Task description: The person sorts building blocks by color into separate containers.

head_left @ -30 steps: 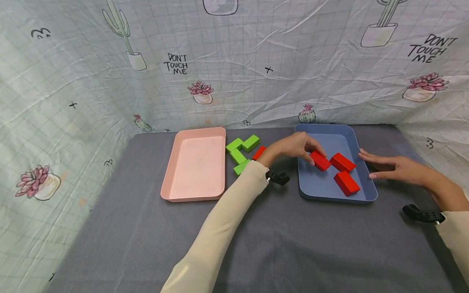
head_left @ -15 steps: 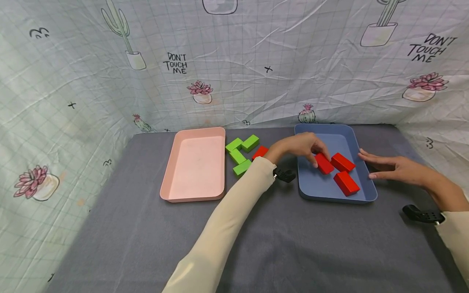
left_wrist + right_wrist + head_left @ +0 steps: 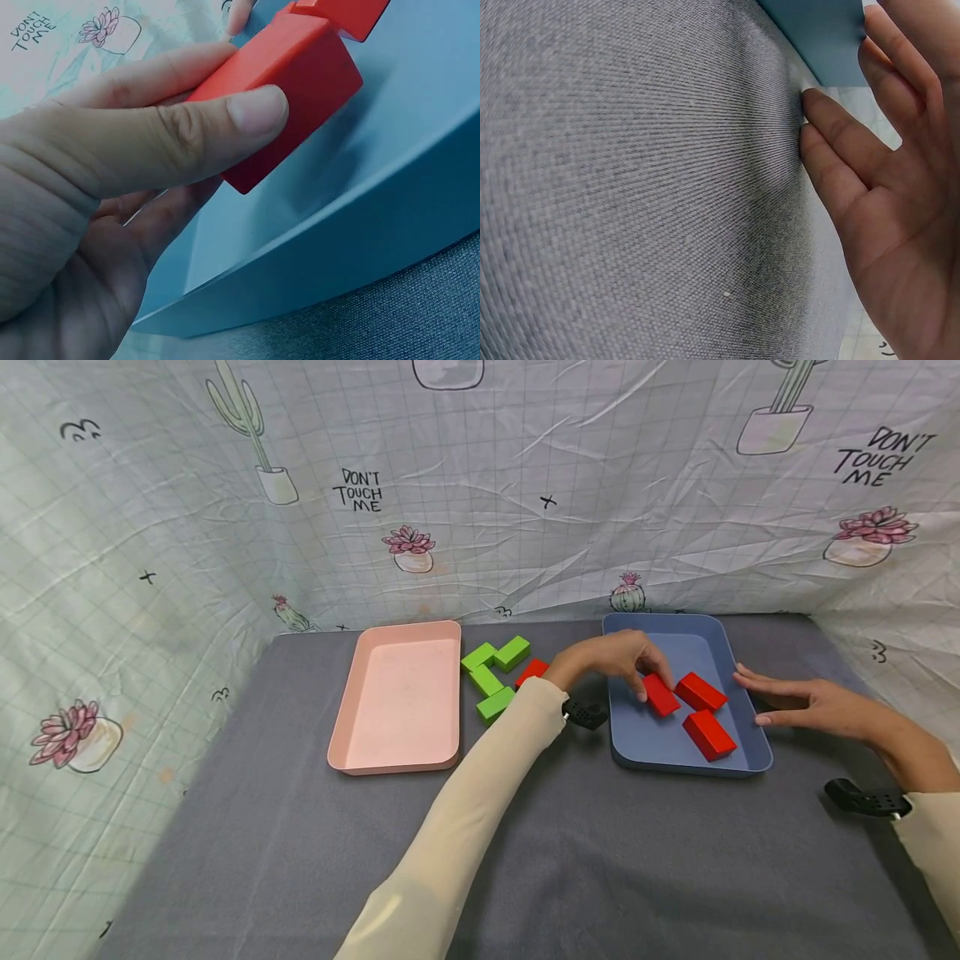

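Note:
In the head view my left hand reaches over the left side of the blue tray and pinches a red block. The left wrist view shows the thumb along one face of that red block, fingers behind it. Two more red blocks lie in the tray, one red block close to the held one and another red block nearer the front. At the tray's right wall, my right hand rests with its fingers extended, fingertips at the blue wall.
A pink tray stands left on the grey cloth. Between the trays lie several green blocks and a red block, partly behind my left wrist. A patterned curtain hangs behind the table.
My left hand moved slightly right with the red block, bringing it nearer the other red blocks; in the last half second it shifted only a little. The right hand has kept its place.

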A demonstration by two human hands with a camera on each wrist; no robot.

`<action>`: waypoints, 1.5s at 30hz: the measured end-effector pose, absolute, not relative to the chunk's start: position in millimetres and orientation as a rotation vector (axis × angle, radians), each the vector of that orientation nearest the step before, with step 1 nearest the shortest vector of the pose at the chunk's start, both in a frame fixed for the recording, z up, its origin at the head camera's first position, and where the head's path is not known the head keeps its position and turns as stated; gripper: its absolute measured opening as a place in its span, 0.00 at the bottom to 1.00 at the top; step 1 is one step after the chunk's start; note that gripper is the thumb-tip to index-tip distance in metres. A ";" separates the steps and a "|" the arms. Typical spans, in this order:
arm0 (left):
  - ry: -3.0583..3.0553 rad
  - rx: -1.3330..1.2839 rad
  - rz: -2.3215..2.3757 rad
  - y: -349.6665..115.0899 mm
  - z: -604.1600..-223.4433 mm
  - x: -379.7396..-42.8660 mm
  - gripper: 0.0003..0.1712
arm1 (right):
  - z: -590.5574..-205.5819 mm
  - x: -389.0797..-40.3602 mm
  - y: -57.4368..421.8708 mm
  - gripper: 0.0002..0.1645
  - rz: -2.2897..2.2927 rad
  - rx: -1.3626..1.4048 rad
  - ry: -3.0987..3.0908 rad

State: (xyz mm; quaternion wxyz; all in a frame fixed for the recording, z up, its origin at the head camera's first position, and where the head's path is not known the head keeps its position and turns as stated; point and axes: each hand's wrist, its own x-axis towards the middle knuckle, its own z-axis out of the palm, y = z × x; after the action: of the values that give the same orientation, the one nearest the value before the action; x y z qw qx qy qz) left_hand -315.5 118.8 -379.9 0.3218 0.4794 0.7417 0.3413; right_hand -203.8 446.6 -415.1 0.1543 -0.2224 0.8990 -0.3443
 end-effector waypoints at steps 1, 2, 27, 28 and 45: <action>1.944 1.259 0.896 118.8 -380.1 -315.9 0.22 | -414.8 -204.1 446.8 0.42 -0.983 -0.638 2.576; 1.941 1.259 0.894 118.8 -380.3 -316.3 0.22 | -414.7 -204.4 446.9 0.42 -0.980 -0.642 2.575; 1.978 1.296 0.730 127.7 -381.3 -317.5 0.20 | -414.2 -203.4 446.9 0.42 -0.979 -0.568 2.563; 1.975 1.298 0.728 128.6 -381.5 -317.5 0.20 | -414.2 -203.5 446.9 0.42 -0.979 -0.566 2.563; 2.027 1.153 0.705 135.5 -384.0 -314.7 0.20 | -412.3 -206.1 446.0 0.43 -0.991 -0.512 2.535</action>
State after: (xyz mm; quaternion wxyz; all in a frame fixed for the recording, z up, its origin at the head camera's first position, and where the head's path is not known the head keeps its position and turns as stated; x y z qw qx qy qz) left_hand -314.7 135.5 -384.0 0.3456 0.4442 0.7808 0.2715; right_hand -206.1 446.0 -412.3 0.1850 -0.1816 0.8994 -0.3518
